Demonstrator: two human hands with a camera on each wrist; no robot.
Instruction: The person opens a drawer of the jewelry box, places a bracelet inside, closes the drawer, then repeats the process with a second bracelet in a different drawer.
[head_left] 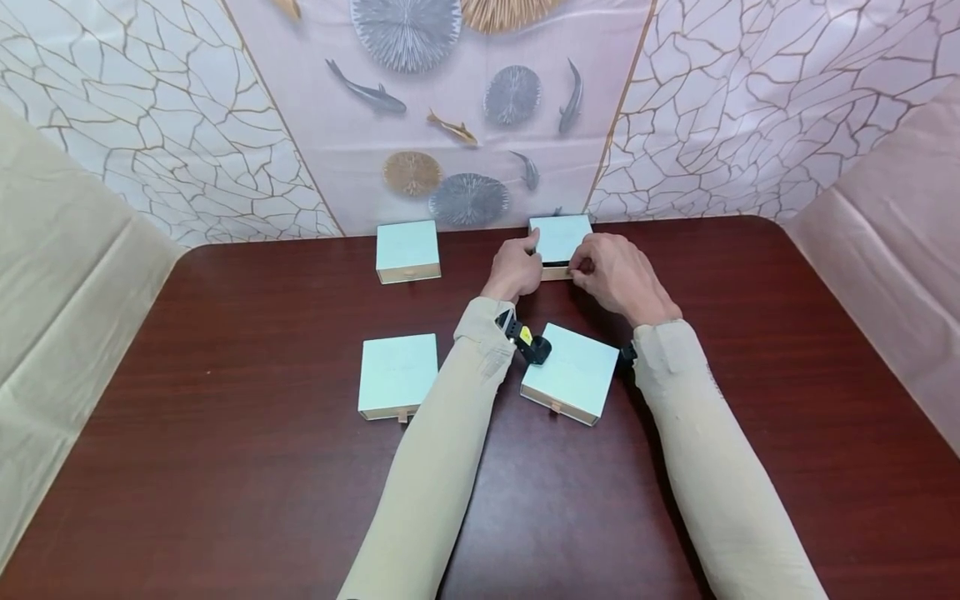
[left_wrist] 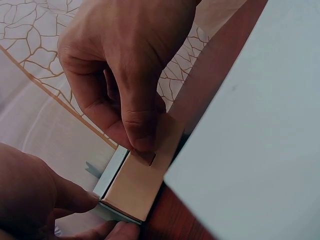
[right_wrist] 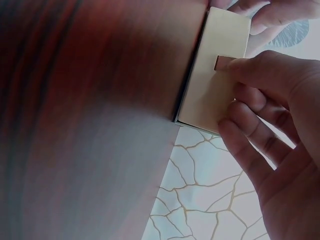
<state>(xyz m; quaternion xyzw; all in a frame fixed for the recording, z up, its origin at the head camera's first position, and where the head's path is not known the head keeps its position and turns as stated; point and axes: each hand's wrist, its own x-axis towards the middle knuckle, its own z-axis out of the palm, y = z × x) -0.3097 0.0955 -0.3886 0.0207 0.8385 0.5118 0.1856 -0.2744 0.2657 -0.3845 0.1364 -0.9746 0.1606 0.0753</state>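
Observation:
At the table's far edge, a pale mint drawer box (head_left: pixel 561 237) sits between both hands. My left hand (head_left: pixel 516 268) grips its left side, thumb along the upper edge and fingers lower down at the corner. The right hand (head_left: pixel 618 275) is at the box's front, where thumb and finger pinch the small brown ribbon tab (right_wrist: pixel 224 63) of the beige drawer (right_wrist: pixel 204 95). A dark strip shows between the drawer front and the sleeve's top in the head view. Closer to me, a second mint box (head_left: pixel 572 371) lies turned at an angle under the wrists.
Two more mint boxes stand on the left, one at the back (head_left: pixel 407 244) and one nearer (head_left: pixel 396 372), partly covered by the left sleeve. All rest on a dark red-brown wooden table (head_left: pixel 225 467). Patterned cloth (head_left: pixel 465 100) hangs right behind the far edge.

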